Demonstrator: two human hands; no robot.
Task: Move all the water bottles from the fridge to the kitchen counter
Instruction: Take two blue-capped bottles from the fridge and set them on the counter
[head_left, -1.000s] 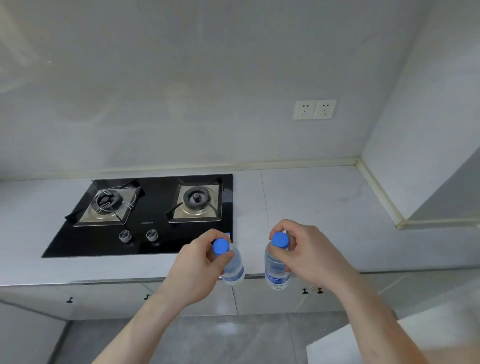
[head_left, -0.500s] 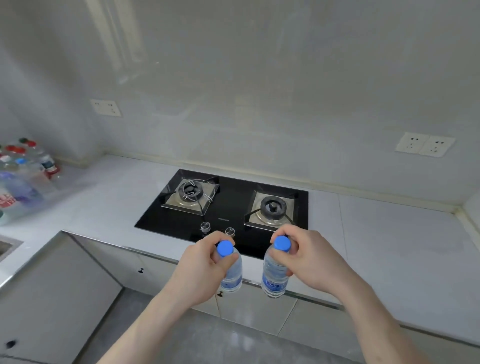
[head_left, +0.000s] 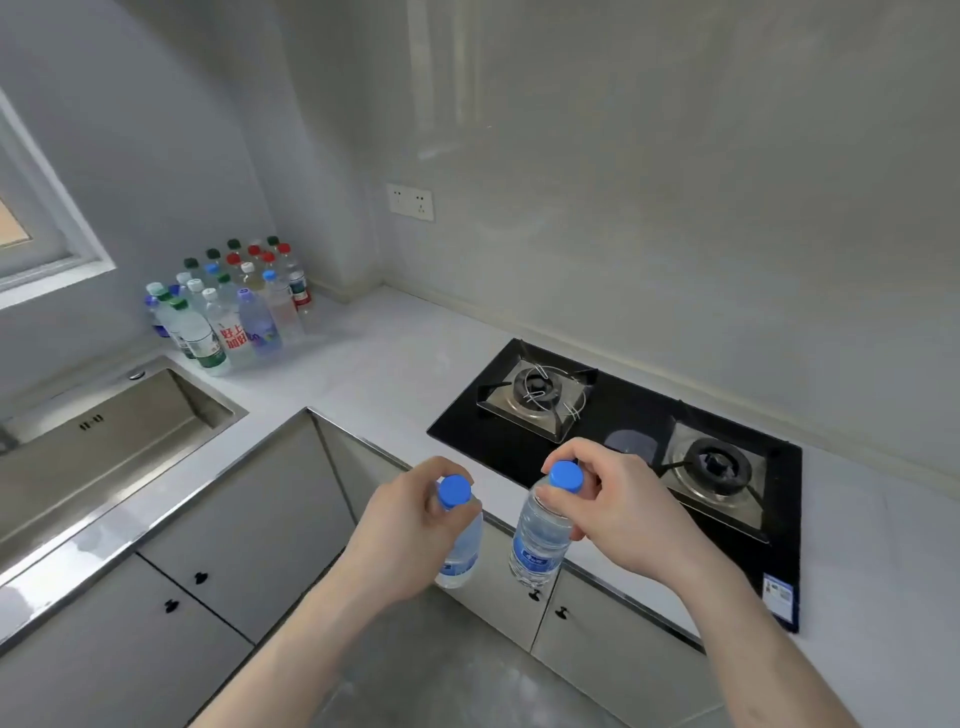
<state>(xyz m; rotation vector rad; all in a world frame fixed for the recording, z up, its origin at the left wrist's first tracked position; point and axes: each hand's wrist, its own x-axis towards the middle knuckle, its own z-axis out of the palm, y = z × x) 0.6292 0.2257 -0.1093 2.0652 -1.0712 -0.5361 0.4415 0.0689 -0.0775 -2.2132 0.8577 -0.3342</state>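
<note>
Kitchen counter (head_left: 363, 364) ahead; each hand's fingers (head_left: 613, 470) grasp a clear, blue-capped water bottle (head_left: 537, 540).

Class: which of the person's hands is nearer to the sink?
Left. The left hand is on the sink's side; the right hand is beyond it, over the stove.

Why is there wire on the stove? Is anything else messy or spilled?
A loose tangle of thin wire lies across the far burner of the gas stove, which looks odd. The other burner has none. Nothing looks spilled; the bottles in the corner stand upright.
</note>
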